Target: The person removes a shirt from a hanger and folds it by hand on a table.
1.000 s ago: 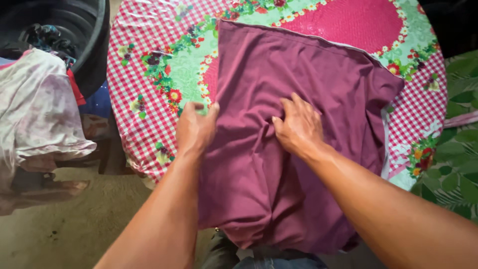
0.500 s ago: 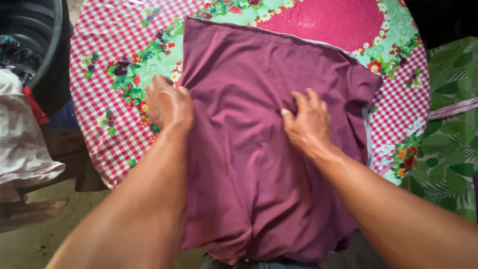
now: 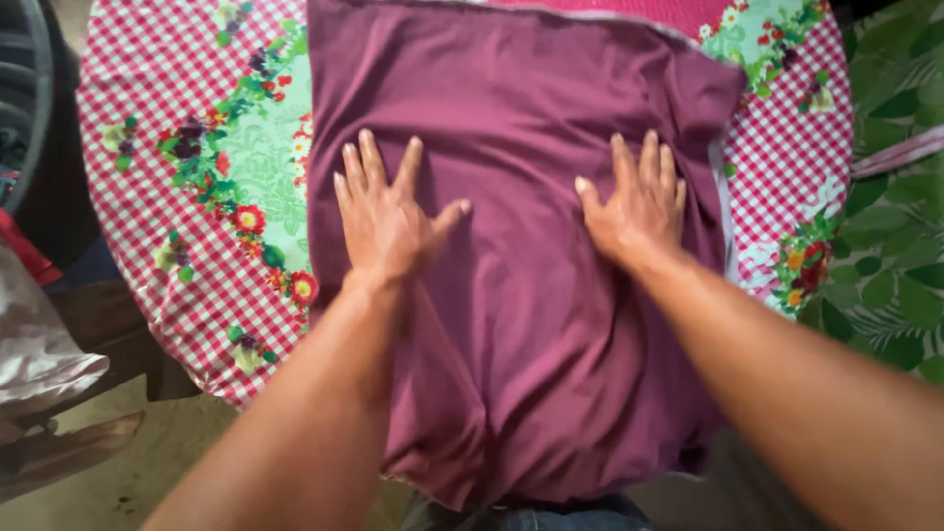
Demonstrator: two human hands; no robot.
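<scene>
A: Far left, off the tabletop (image 3: pixel 157 128): a dark round tub rim (image 3: pixel 25 108), pale cloth (image 3: pixel 39 344) heaped below it. Tabletop is round, under a red-checked cover with a floral ring.

B: And the garment?

A: Maroon cloth (image 3: pixel 531 324) lies flat across the middle of the tabletop, its near edge hanging over the rim toward the person.

B: Hands?

A: Left hand (image 3: pixel 388 216) flat on the cloth near its left edge, fingers spread, palm down, gripping nothing. Right hand (image 3: pixel 639 206) likewise flat and spread, near the right edge, where the fabric bunches into small folds.

B: How to do the smoothing well?

A: My judgement: keep the palms flat, press outward from the centre evenly, and work the right-side wrinkles toward the edge without dragging the whole cloth. Farther right, green leaf-print fabric (image 3: pixel 890 246).
</scene>
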